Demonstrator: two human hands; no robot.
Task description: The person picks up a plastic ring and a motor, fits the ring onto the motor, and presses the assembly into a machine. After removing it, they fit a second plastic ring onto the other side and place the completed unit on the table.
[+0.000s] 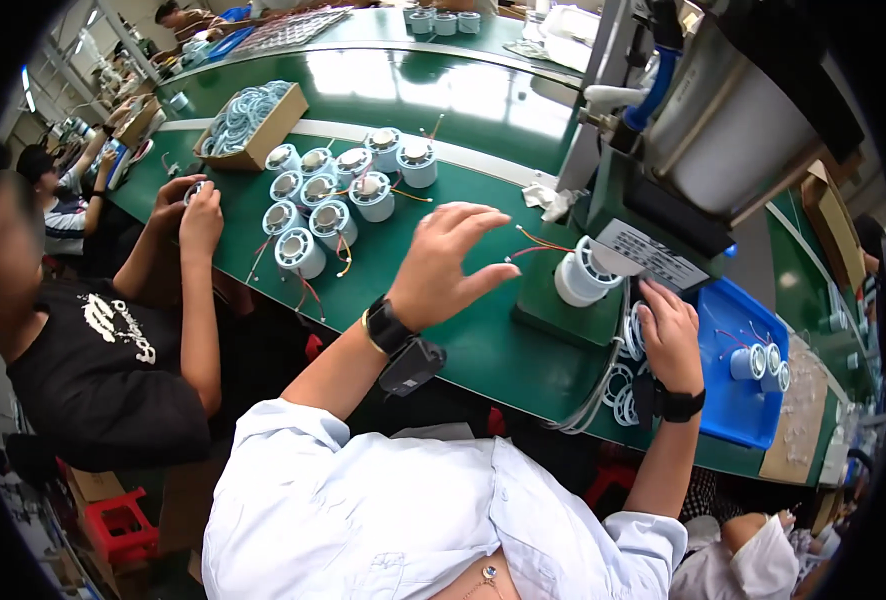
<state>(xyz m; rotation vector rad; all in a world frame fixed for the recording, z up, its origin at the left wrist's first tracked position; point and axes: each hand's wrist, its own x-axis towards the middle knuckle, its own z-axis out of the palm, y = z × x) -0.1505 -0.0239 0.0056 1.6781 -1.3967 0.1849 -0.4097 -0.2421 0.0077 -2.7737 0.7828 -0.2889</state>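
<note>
My left hand point(448, 262) is raised over the green table, fingers and thumb spread, holding nothing. To its right, a light-blue cylindrical motor housing point(575, 284) sits on the green base of a press point(653, 245), directly under its head. Red and yellow wires point(541, 242) trail from the housing toward my left fingertips, apparently without being held. My right hand point(671, 335) is beside the press's right side, fingers stretched forward and fingertips close to the machine. Whether they touch it, I cannot tell. Light-blue rings point(623, 392) hang or lie just left of my right wrist.
Several wired housings point(331, 222) stand in a cluster left of centre, near a cardboard box point(281, 128) of pale-blue rings. A blue tray point(738, 405) at right holds three housings point(748, 362). On the left, a co-worker point(113, 340) handles a small part. A red stool point(121, 525) is below.
</note>
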